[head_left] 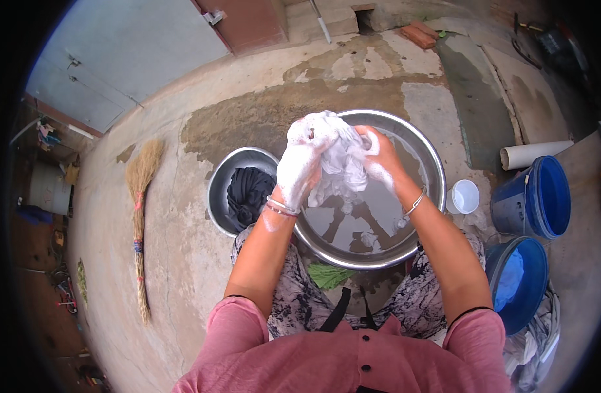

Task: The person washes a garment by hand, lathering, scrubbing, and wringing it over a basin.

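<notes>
A white, sudsy cloth (347,162) is bunched between my two hands, over a wide steel basin (440,182). Thick foam covers my left hand (303,162), which grips the cloth from the left and hides part of it. My right hand (381,152) holds the cloth's right side, with suds on the thumb and wrist. Greyish water (384,216) with patches of foam lies in the basin below. Left of it stands a smaller metal bowl (217,196) with dark wrung fabric (251,191) inside.
A straw broom (139,221) lies on the concrete at left. To the right are a white plastic tub (465,196), a blue bucket (531,196), a second blue bucket (519,294) holding light-blue material, a white pipe (536,153) and piled fabric (531,349). Bricks (419,35) lie at the back.
</notes>
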### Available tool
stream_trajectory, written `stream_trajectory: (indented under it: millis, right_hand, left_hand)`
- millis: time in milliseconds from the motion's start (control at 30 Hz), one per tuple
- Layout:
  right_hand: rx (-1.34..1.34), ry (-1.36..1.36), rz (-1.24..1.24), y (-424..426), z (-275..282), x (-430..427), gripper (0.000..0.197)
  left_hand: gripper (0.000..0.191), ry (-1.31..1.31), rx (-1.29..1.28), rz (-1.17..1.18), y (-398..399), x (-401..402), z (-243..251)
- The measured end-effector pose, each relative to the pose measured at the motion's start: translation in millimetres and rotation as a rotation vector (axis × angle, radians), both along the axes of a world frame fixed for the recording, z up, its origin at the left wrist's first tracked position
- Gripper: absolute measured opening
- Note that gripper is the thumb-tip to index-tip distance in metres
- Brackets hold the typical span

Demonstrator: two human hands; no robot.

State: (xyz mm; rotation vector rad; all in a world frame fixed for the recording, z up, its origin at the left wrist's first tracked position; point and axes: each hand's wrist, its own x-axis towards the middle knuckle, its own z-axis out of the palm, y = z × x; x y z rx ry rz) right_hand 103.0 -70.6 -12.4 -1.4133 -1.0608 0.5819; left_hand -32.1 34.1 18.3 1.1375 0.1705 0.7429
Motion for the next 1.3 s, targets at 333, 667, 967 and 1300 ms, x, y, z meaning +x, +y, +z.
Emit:
stream_trajectory:
  millis: [333,667,967,1300]
  right_hand:
    - [-0.087,0.113,-0.035,-2.5,16.7,40.9,0.025]
    - [-0.086,0.509,0.142,-9.5,34.3,42.1,0.035]
    - [-0.147,-0.103,0.320,-11.4,44.3,18.9,0.069]
    - [0.159,0.859,0.131,-11.2,53.4,26.7,0.031]
  left_hand:
    - [0.034,0.271,-0.089,-0.109,13.2,-21.2,24.1]
    - [0.030,0.318,-0.006,-0.101,11.9,-16.7,16.3]
    - [0.027,0.303,-0.096,-0.064,-17.0,-10.4,8.3]
    - [0.088,0.657,-0.595,-0.191,-19.3,-15.2,-27.9]
